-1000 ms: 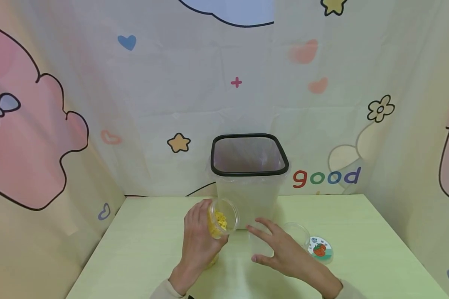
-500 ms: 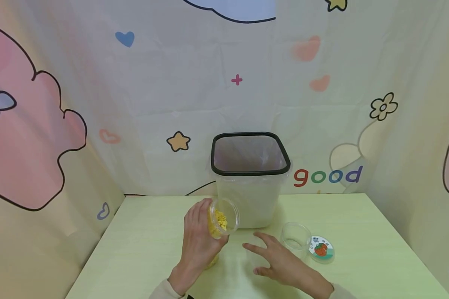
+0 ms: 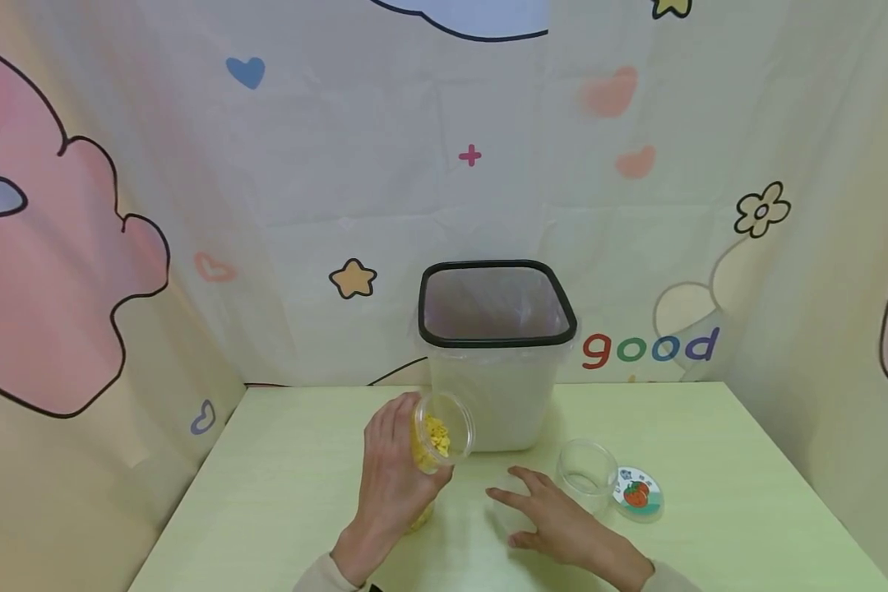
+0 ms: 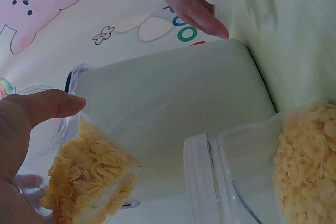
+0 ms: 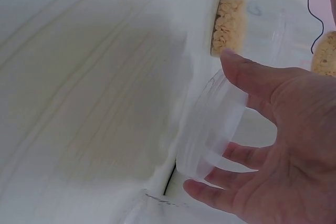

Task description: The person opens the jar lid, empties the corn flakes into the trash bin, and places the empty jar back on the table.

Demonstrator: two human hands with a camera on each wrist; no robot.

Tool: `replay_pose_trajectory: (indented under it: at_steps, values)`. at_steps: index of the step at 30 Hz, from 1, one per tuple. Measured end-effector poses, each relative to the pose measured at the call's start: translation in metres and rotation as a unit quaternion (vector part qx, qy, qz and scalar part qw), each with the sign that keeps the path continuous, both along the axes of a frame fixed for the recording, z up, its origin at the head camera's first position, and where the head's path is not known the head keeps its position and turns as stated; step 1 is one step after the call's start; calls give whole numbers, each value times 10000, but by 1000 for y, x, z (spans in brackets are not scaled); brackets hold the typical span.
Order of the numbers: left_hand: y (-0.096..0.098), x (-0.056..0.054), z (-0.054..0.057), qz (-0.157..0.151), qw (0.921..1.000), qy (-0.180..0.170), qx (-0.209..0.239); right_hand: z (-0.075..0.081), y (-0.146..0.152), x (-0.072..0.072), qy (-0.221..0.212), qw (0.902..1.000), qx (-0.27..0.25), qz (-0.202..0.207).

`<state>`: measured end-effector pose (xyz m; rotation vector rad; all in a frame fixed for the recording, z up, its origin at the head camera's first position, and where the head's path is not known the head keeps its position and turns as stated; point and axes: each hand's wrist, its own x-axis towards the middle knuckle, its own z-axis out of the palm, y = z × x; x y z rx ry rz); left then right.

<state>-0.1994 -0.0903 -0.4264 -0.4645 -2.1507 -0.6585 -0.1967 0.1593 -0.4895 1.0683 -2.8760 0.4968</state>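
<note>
My left hand (image 3: 395,485) grips a clear plastic jar (image 3: 455,411) on its side, mouth turned right and up. Yellow corn flakes (image 4: 89,174) lie inside it. Under that hand a second jar of flakes (image 3: 420,518) stands on the table, mostly hidden in the head view; its white rim (image 4: 197,179) shows in the left wrist view. My right hand (image 3: 562,522) has thumb and fingers around a round clear plastic cup (image 5: 212,124), low at the tabletop. The cup's see-through walls are hard to make out from the head.
Beyond the hands, a tall pale bin (image 3: 496,403) with a black rim stands against the printed cloth backdrop (image 3: 303,164). Right of the right hand are an empty clear container (image 3: 586,477) and a round lid (image 3: 638,493) with a red fruit picture, on the pale green table (image 3: 725,460).
My right hand has come lower and nearer with the clear cup, uncovering more of the empty container. My left hand and its jar hold almost the same place.
</note>
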Motion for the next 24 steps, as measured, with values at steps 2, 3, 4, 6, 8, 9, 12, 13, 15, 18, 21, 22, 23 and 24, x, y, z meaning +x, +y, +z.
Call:
replay_pose_trajectory:
  at_steps: [2,3,4,6,8,9,12,13,15,18,21,22,23,24]
  values:
    - [0,0,0,-7,10000,-4,-9,-2,1,-1,-72,10000,-33,-9]
    - [0,-1,0,-1,10000,-3,-19,-3,1,-1,-94,9999,-48,-12]
    - [0,-1,-1,6,10000,-6,-27,-4,2,-2,-102,9999,-59,-10]
    - [0,-1,-1,16,10000,0,-42,-7,2,-3,-118,9999,-81,-4]
    - [0,-2,-1,31,10000,-4,-55,-9,3,-5,-21,10000,-56,13]
    - [0,-2,-1,42,10000,-1,-59,-10,3,-5,-12,10000,-54,13]
    - [0,-1,-1,60,10000,-2,-77,-12,4,-6,-117,9999,-28,-17]
    - [0,-1,-1,63,10000,-10,-75,-13,3,-6,-180,9998,-15,-38]
    - [0,-1,-2,61,10000,-35,-65,-12,3,-6,-427,9990,-24,-97]
    - [0,0,-2,59,9999,-66,-52,-14,2,-7,-591,9981,13,-146]
    - [-1,-1,-3,79,9999,-76,-52,-16,2,-8,-589,9981,61,-173]
    - [-1,-1,-3,83,9999,-75,-52,-17,1,-8,-575,9982,62,-185]
    - [-1,-2,-3,81,9999,-77,-50,-18,1,-9,-557,9982,74,-195]
    - [-1,-2,-3,82,9999,-74,-45,-19,1,-9,-539,9983,96,-206]
